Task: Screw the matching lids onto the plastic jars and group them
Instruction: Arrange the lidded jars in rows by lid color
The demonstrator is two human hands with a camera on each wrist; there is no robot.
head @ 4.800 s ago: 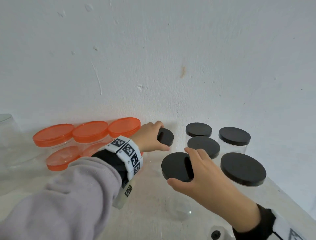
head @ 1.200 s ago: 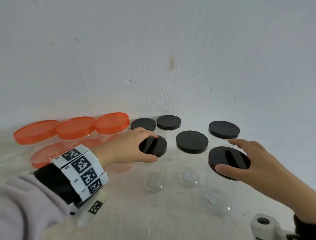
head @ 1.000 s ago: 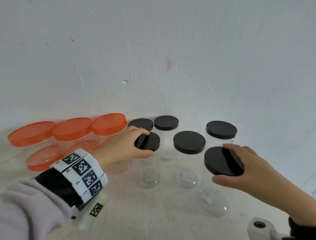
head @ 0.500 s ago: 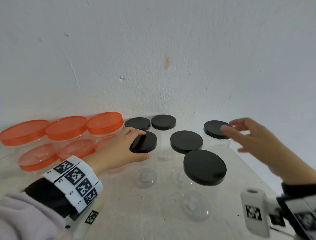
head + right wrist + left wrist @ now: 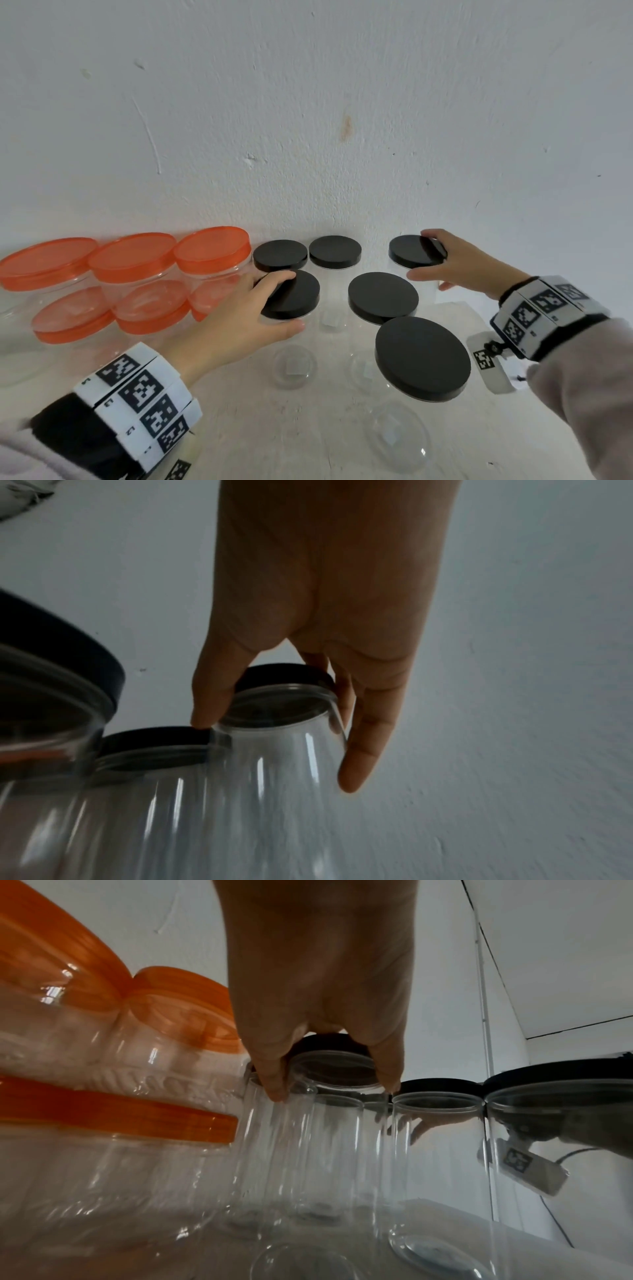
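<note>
Several clear plastic jars with black lids stand against the wall. My left hand grips the black lid of the front left jar, thumb at its near rim and fingers over the top; in the left wrist view the left hand clasps this jar's lid from above. My right hand grips the far right jar's black lid, and in the right wrist view the right hand has thumb and fingers round that lid. Three orange-lidded jars sit grouped at the left.
Other black-lidded jars stand free: one nearest me, one in the middle, two at the back. More orange lids show below the orange group. The wall is directly behind. A white tagged device hangs at my right wrist.
My right hand let go of the near black-lidded jar, reached back to the far right jar and now grips its lid. My left hand stayed on its lid.
</note>
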